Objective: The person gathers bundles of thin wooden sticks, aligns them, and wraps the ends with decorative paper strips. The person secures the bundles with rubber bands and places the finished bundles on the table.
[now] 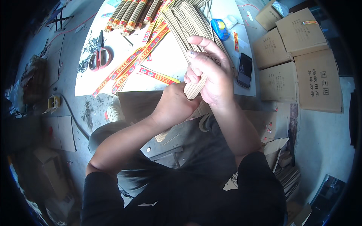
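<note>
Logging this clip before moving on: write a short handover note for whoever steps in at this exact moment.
Left hand: closed around the lower part of a bundle of tan sticks.
Right hand: wrapped around the same bundle higher up.
On the white table: loose sticks, red-and-yellow paper strips, banded bundles, scissors, phone.
Done: several bundles banded.
Left: held bundle shows no band.

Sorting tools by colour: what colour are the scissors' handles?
Red handles on the scissors, seen in the head view.

You are looking at tan sticks (194, 88) on a white table (166, 56). Red-and-yellow patterned strips (141, 56) are lying beside red-handled scissors (98, 56).
</note>
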Demonstrator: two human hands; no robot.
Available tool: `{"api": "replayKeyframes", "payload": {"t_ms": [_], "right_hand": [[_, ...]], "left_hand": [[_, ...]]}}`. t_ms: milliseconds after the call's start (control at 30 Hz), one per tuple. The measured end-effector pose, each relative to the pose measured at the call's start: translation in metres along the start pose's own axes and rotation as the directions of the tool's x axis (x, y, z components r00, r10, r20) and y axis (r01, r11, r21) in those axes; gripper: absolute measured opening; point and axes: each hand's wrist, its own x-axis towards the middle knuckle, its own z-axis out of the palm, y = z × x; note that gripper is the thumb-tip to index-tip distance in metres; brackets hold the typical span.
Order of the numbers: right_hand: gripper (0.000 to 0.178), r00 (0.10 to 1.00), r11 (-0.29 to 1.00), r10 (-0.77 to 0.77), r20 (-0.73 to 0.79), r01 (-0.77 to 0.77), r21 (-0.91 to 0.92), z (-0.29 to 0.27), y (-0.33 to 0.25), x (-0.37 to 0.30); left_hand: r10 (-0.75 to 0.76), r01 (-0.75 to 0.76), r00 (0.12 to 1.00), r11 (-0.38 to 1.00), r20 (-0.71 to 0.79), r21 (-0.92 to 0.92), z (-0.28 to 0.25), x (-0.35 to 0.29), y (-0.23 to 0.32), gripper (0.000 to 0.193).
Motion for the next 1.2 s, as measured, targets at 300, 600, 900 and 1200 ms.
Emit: {"api": "replayKeyframes", "payload": {"t_ms": [300,600,900,1200], "right_hand": [[0.055,0.896,0.901,-0.068,0.438,-0.133,0.412,-0.019,0.015,0.004],[0.064,0.998,0.997,0.063,-0.004,-0.063,0.038,-0.004,0.007,0.001],[0.05,0.978,0.964,-0.011,0.208,-0.045,0.263,-0.012,0.014,0.003],[0.039,0.992,0.997,-0.04,0.118,0.032,0.072,-0.012,0.012,0.0]], "left_hand": [[0.04,0.348,0.781,0.8,0.623,-0.489,-0.028,-0.001,0.011,0.021],[-0.046,0.07,0.985,0.988,0.167,-0.136,-0.011,0.0,0.006,0.018],[0.017,0.106,0.906,0.959,0.423,-0.265,-0.026,0.009,-0.005,0.016],[0.048,-0.025,0.976,0.994,0.214,-0.106,-0.015,0.004,0.003,0.018]]}}
